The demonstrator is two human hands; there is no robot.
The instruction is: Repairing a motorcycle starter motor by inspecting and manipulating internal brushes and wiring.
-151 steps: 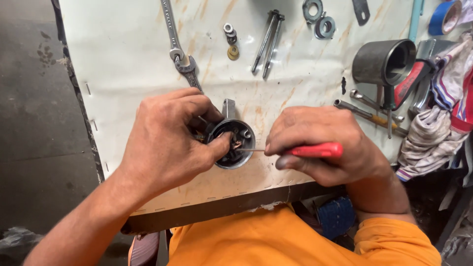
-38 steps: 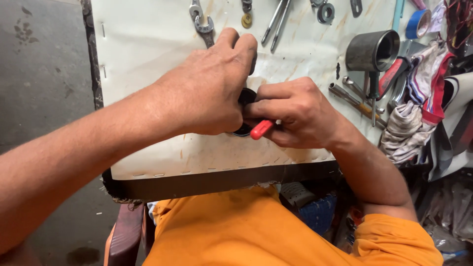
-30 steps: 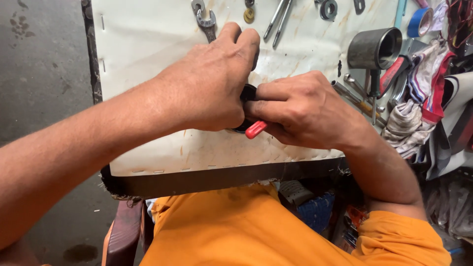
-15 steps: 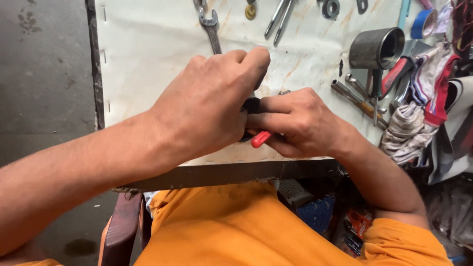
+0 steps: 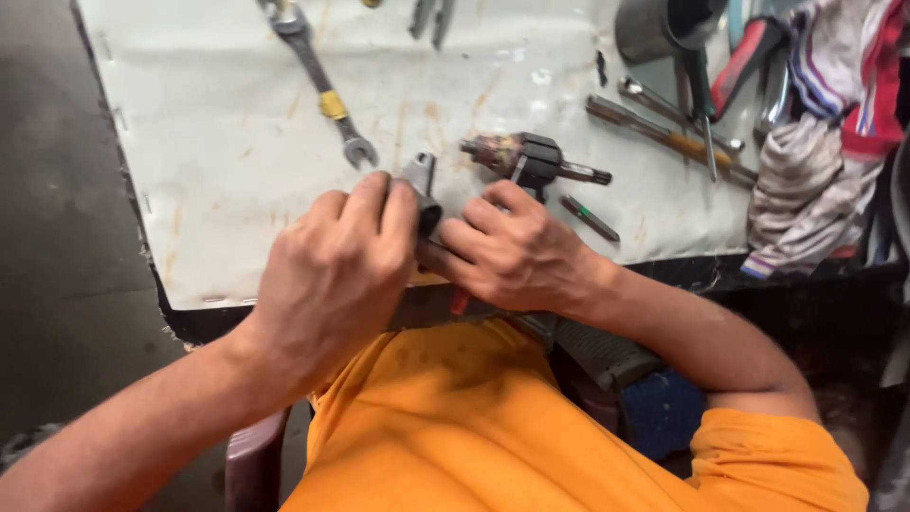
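A small dark grey motor housing [image 5: 420, 190], rounded with a projecting lug, is gripped by the left hand [image 5: 332, 270] at the table's [image 5: 218, 190] near edge. A red-handled screwdriver [image 5: 460, 301] is clasped in the right hand [image 5: 517, 256].

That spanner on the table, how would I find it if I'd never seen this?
Start at the white sheet covering the table, then look at its far left part, above the left hand. The spanner lies slanting there, its open end toward that hand. It is the only long silver tool with a yellow band around its middle.
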